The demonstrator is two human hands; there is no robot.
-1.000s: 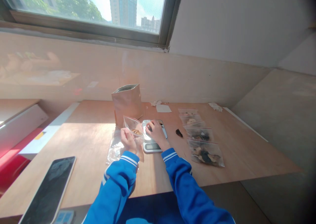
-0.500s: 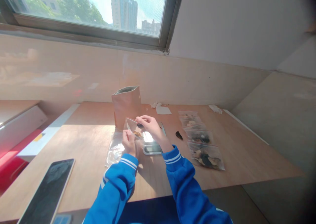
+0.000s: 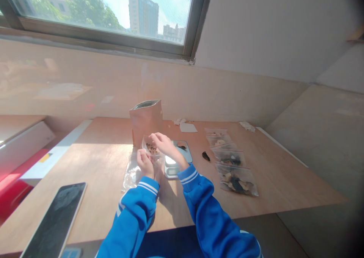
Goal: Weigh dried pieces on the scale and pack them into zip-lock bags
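My left hand [image 3: 145, 162] has its fingers closed on the lower side of a small clear zip bag [image 3: 147, 141]. Small brown dried pieces [image 3: 152, 149] lie inside the bag. My right hand [image 3: 165, 143] is closed at the bag's upper edge, its fingertips pinching there; whether a piece is also between them is hidden. Under my right wrist is a white kitchen scale [image 3: 186, 155], partly covered, with a dark brown dried piece [image 3: 182, 147] on its plate. Another dark dried piece [image 3: 206, 156] rests on the table right of the scale.
A brown kraft pouch [image 3: 146, 118] stands open behind my hands. Clear plastic bags [image 3: 132, 172] lie at left. Several filled zip bags [image 3: 237, 180] form a column at right. A phone or tablet [image 3: 55, 220] lies front left. White paper [image 3: 188, 127] is near the wall.
My right hand has shifted left to the bag's edge; the dark piece it held no longer shows there. More of the scale's plate, with a piece on it, is visible. The bag is tilted differently.
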